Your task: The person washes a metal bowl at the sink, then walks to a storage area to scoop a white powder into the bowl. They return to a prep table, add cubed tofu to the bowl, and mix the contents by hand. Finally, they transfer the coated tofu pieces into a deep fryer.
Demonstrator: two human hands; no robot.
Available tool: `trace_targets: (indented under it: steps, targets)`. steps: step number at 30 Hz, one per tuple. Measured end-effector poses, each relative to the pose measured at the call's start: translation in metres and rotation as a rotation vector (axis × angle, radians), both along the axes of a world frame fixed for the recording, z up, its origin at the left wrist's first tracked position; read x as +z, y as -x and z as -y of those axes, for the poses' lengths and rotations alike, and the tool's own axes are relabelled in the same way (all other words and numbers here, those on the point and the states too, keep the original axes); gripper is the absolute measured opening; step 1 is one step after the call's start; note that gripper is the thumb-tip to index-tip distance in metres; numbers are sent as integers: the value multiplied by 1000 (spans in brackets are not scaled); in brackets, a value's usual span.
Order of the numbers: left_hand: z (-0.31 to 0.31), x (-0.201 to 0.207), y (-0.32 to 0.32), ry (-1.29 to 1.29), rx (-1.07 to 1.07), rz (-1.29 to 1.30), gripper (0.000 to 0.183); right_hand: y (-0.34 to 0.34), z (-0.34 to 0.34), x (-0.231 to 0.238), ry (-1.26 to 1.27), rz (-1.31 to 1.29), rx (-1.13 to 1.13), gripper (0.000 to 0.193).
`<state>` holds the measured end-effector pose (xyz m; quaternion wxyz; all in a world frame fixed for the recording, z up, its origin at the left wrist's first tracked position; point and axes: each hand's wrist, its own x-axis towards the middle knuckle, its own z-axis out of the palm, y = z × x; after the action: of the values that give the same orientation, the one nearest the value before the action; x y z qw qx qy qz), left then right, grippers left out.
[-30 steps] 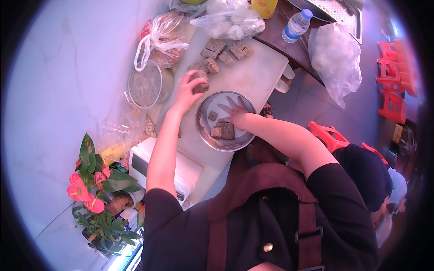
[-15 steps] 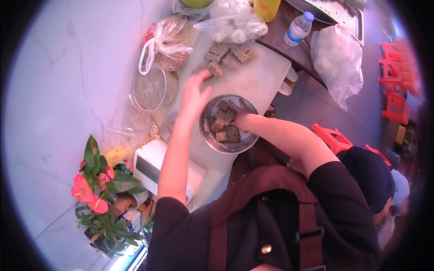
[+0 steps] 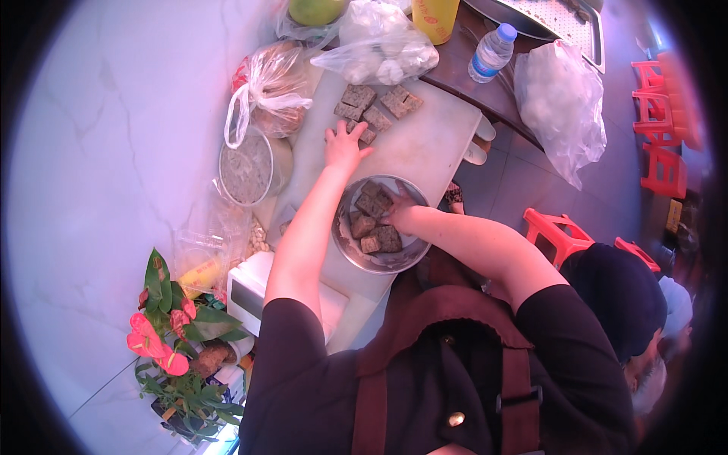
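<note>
Several brown, speckled blocks lie in a loose group on the pale board. My left hand reaches over the near end of that group, its fingers spread and touching or just above the closest block. Closer to me stands a round metal bowl with several similar blocks heaped inside. My right hand is in the bowl at its right side, fingers apart against the blocks; some fingertips are hidden.
Left of the board are a knotted bag, a tub of grey contents, a white box and a flowering plant. Beyond lie a bag of white pieces and a water bottle. At right are a red stool and another person's dark cap.
My left hand has moved right over the block group, with its fingers spreading. In the bowl, my right hand has drawn in against the blocks, which have shifted. The whole view has shifted slightly.
</note>
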<state>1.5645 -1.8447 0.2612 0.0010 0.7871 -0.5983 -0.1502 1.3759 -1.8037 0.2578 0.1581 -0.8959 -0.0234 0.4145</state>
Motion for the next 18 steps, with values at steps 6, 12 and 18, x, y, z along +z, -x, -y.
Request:
trace_targets:
  steps: [6,12,18]
  targets:
    - [-9,1,-9,54,41,-141,58,0,0,5,-3,-37,16,82]
    - [-65,100,-7,314,218,-558,50,-1,2,12,-6,-14,-11,85]
    - [-115,175,73,-176,106,-293,75,-2,1,9,46,-50,8,83]
